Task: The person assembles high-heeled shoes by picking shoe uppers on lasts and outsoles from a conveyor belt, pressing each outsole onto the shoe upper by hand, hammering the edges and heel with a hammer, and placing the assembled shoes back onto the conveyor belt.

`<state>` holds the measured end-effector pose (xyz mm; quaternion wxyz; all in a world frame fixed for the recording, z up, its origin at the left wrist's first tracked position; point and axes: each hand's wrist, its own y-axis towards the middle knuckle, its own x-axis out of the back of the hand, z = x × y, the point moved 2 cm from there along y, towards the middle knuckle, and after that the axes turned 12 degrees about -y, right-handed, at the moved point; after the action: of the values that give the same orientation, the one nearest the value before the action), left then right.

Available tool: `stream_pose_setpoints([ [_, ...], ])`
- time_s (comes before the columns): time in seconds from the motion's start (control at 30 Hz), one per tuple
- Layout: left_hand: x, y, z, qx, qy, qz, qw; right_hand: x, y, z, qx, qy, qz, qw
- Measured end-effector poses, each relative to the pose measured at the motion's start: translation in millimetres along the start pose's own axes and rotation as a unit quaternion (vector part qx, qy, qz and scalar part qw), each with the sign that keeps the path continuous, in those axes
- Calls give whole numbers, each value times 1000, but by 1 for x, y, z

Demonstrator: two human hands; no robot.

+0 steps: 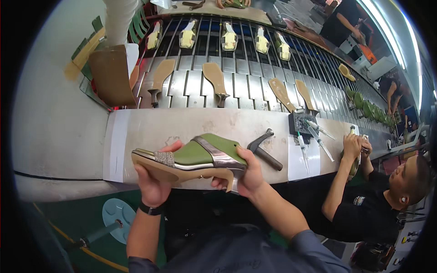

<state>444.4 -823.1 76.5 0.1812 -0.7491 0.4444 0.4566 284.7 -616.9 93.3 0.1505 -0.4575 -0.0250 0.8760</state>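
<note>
Between my two hands I hold a high-heeled sandal (191, 170) on a green shoe last, lying sideways above the bench edge with its tan sole toward me. My left hand (154, 184) grips the toe end, by the glittery toe strap. At the heel end, my right hand (249, 175) is closed round the metallic back strap, thumb on the green last and some fingertips showing below the sole. A hammer (265, 150) rests on the bench just right of the sandal, touched by neither hand.
Beyond the bench (150, 127) runs a slatted metal conveyor (255, 88) bearing several heeled soles (214, 79) and several lasts (229, 38). Syringes (321, 143) lean on a dark block (304, 122). At right a co-worker (364, 204) handles another shoe. A blue round stool (116, 214) stands lower left.
</note>
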Motion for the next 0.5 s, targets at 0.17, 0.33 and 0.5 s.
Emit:
stream_pose_setpoints([
  [0.17, 31, 4, 36, -13, 393, -111, 913, -26, 72, 39, 141, -172, -215, 951],
  [0.33, -9, 17, 26, 14, 531, 78, 844, 3, 181, 98, 217, -598, -329, 698],
  [0.5, -9, 45, 28, -1, 537, 103, 837, 39, 195, 126, 63, -783, -228, 575],
])
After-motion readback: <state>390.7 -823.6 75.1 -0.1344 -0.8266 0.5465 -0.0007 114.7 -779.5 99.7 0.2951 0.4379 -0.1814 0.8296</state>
